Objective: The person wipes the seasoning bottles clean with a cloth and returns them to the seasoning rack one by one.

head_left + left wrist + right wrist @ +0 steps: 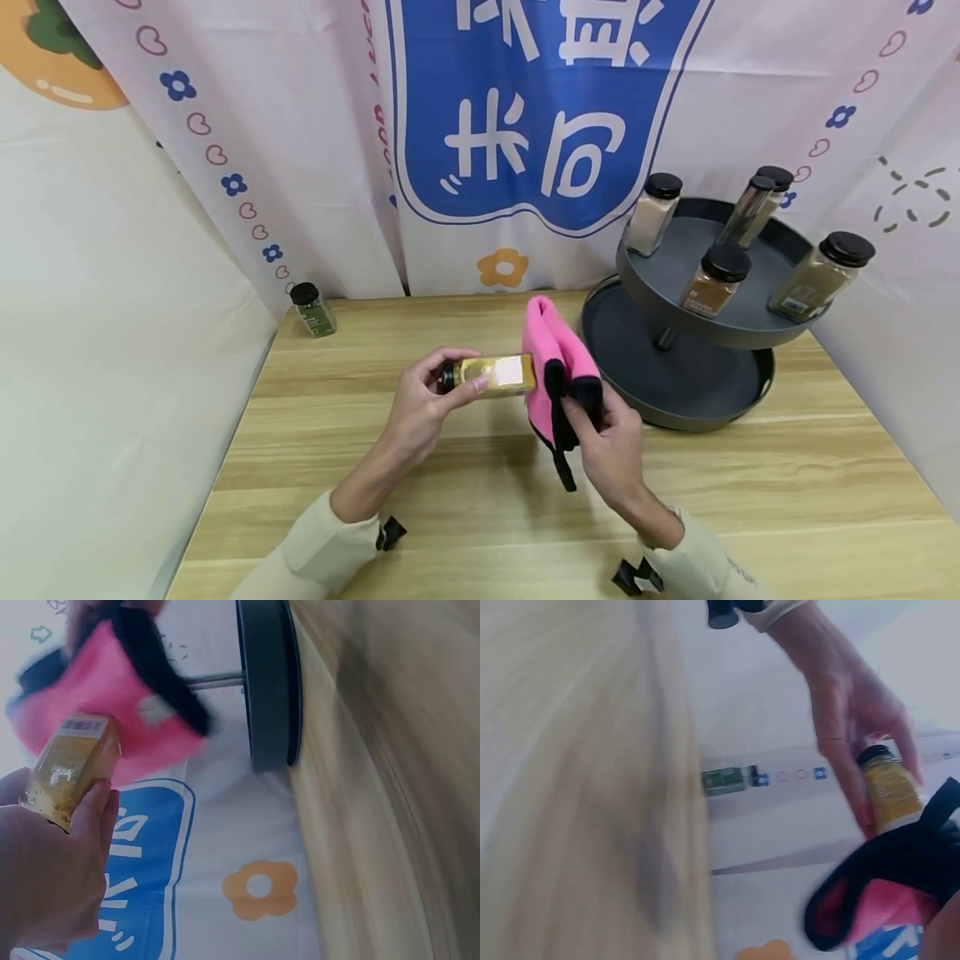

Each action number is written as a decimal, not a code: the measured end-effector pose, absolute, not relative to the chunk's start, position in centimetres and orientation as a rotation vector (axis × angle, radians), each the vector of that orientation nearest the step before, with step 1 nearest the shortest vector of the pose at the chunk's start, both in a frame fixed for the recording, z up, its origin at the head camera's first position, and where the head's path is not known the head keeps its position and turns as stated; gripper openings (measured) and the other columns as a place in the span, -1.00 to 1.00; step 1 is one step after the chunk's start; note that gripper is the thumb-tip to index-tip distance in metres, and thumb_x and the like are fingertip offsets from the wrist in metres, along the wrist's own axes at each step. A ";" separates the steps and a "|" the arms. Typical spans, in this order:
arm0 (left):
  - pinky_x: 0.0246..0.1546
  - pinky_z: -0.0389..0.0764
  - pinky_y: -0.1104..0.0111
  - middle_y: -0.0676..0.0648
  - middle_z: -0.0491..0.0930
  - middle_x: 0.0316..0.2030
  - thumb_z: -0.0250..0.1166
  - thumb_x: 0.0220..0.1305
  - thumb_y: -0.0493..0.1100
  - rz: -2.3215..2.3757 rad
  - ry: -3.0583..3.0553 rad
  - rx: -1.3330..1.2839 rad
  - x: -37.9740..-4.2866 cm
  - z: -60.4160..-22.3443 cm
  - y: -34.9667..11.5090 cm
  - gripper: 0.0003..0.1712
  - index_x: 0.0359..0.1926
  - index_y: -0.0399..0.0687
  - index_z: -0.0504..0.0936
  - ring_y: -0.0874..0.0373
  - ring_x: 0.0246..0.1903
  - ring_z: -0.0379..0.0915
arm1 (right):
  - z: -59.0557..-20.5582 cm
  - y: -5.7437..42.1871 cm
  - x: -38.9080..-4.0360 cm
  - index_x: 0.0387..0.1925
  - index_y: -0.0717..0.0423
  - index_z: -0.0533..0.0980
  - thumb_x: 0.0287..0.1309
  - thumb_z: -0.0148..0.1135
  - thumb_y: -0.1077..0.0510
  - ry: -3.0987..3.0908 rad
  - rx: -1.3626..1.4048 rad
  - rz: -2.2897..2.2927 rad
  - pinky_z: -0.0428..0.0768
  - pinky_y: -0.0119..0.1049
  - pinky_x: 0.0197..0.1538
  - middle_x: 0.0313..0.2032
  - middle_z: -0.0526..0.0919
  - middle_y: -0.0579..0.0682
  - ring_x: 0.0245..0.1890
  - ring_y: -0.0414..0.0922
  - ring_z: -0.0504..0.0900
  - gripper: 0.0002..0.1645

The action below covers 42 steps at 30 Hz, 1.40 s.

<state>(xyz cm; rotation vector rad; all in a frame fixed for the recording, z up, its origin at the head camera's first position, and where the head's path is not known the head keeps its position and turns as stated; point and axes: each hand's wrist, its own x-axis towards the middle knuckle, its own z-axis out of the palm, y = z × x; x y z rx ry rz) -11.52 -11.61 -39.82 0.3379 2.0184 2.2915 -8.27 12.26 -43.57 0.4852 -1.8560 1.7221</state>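
My left hand point(422, 404) grips a clear spice jar point(495, 376) with yellow contents and a black lid. It lies sideways, lid toward the left, above the table. The jar's base touches a folded pink cloth point(542, 350) with black trim and a hanging black strap. My right hand point(613, 442) pinches the cloth by its black edge. In the left wrist view a label with a barcode shows on the base of the jar point(75, 761), against the blurred pink cloth point(135, 697). From the right wrist, the cloth's black trim point(877, 859) partly hides the jar point(892, 791).
A dark two-tier round tray point(678, 400) stands at the right, with several black-lidded spice jars such as a brown one point(716, 281) on its upper tier. A green spice jar point(315, 312) stands at the table's back left corner. A printed curtain point(330, 167) hangs behind the table point(315, 467).
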 end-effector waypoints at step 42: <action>-0.14 0.67 0.37 -0.33 0.57 0.10 0.48 0.24 -0.31 2.230 2.140 0.328 -11.7 -39.9 -11.8 -0.56 0.14 -0.32 0.66 0.01 -0.08 0.52 | -42.3 12.5 -9.1 -0.18 0.30 0.64 0.32 0.33 0.44 -2.029 0.370 1.789 0.60 -0.42 -0.47 -0.47 0.70 0.09 -0.51 -0.26 0.62 -0.92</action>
